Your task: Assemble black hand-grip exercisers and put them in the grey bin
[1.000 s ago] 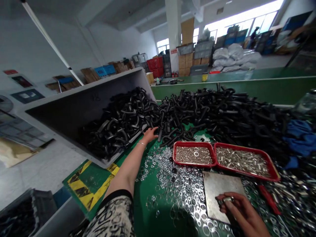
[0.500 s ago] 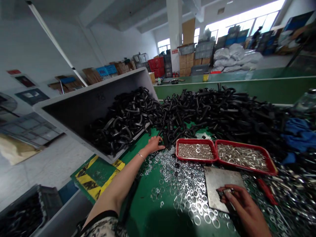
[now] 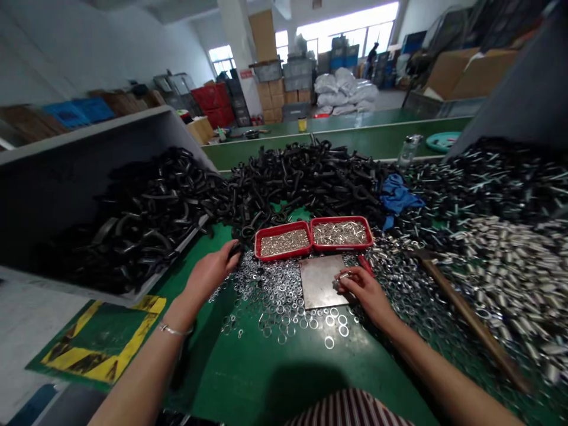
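Observation:
My left hand (image 3: pixel 213 269) is closed on a black part (image 3: pixel 235 249), left of the red trays and at the edge of the scattered rings (image 3: pixel 284 287). My right hand (image 3: pixel 361 290) pinches a small silver metal piece (image 3: pixel 345 276) over the right side of a flat metal plate (image 3: pixel 317 278). Behind the plate sit two red trays, the left one (image 3: pixel 284 256) holding tiny metal bits and the right one (image 3: pixel 344 245) small pins. A large heap of black curved parts (image 3: pixel 302 177) lies behind the trays.
A grey crate (image 3: pixel 195 139) with black parts lies tipped at the left. To the right are a hammer (image 3: pixel 474 316), silver cylinders (image 3: pixel 515 278), a red-handled tool (image 3: pixel 365 265) and a blue cloth (image 3: pixel 397 195). A glass jar (image 3: pixel 409 151) stands farther back.
The view has swung right, bringing the hammer and cylinders into sight. My left hand has closed on a black part and lifted it from the heap's edge. My right hand still holds its silver piece.

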Demonstrator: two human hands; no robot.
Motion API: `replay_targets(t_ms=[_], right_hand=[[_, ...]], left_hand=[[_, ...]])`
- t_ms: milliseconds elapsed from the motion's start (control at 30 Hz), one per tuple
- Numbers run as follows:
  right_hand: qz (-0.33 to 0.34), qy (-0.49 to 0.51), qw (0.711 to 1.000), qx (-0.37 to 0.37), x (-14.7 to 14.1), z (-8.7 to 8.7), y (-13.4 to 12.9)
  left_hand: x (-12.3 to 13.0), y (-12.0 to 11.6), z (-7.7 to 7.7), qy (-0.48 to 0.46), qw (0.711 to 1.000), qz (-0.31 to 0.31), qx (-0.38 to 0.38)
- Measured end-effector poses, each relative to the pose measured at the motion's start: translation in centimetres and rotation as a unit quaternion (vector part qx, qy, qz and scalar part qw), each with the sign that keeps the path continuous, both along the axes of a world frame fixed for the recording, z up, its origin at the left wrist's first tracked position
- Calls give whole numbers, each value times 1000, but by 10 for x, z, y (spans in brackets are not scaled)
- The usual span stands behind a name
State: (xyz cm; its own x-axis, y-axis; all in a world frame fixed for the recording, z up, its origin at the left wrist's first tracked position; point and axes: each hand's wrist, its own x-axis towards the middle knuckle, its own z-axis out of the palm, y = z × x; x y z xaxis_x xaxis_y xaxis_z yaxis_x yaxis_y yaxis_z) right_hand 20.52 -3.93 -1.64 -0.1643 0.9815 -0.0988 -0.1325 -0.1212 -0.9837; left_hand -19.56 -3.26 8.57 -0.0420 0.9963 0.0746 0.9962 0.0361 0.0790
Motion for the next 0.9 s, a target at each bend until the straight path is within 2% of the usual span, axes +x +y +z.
replay_targets(t_ms=[67, 100, 167, 233, 300, 367, 433, 500, 533, 567, 667, 767, 833, 900], right_hand=[[-6, 4, 1000, -2, 7, 0, -3], [-7, 11, 1000, -4, 9, 0, -4], [-9, 30, 999, -13, 12, 0, -7], [-12, 52, 998, -22, 11, 1, -9], [-14, 70, 997, -30, 8, 2, -11], [-17, 82, 996, -38, 4, 4, -11], [-24, 84, 995, -43, -2, 7, -10], [-38, 83, 995, -42, -7, 10, -8], [-46, 82, 995, -40, -9, 12, -7], [-53, 81, 995, -39, -12, 14, -6], [-69, 83, 993, -38, -19, 17, -6], [-82, 84, 992, -34, -25, 17, -9], [-81, 65, 994, -27, -27, 16, -10], [-61, 19, 998, -5, -26, 15, -7]], left_hand=[[9, -2, 7, 38, 997, -49, 37], [13, -2, 10, 29, 995, -78, 64], [25, -2, 16, -57, 984, -120, 116], [45, -5, 18, -212, 961, -117, 134], [75, -12, 13, -395, 908, -83, 108], [111, -20, -2, -560, 825, -58, 58], [149, -27, -23, -673, 738, -47, -3], [179, -30, -47, -728, 682, -36, -67], [191, -30, -57, -734, 672, -34, -88], [201, -29, -66, -730, 675, -32, -99], [215, -24, -82, -683, 724, -32, -86], [219, -21, -85, -649, 757, -36, -61], [221, -23, -86, -654, 754, -36, -54], [223, -27, -86, -673, 733, -41, -90]])
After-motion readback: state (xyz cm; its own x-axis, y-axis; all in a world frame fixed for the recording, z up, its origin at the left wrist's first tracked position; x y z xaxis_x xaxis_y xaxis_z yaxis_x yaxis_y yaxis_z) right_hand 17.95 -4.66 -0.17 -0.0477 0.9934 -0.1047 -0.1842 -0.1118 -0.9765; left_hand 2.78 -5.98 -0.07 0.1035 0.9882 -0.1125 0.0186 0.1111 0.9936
